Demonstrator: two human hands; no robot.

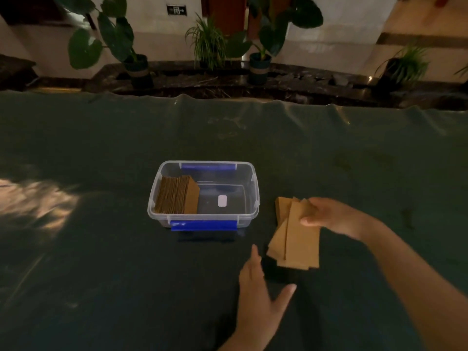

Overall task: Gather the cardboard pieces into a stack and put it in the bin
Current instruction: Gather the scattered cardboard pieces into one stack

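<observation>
Bin sits mid-worktop, its right half bare and open from above; a packed cardboard stack fills the left side. Open cloth between bin and the fanned cardboard pieces just right of it.

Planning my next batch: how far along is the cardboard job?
Partly done: one stack of cardboard already stands in the clear bin. The right hand holds a fanned bunch of cardboard pieces; the left hand is open beside it. Squaring and binning remain.
</observation>
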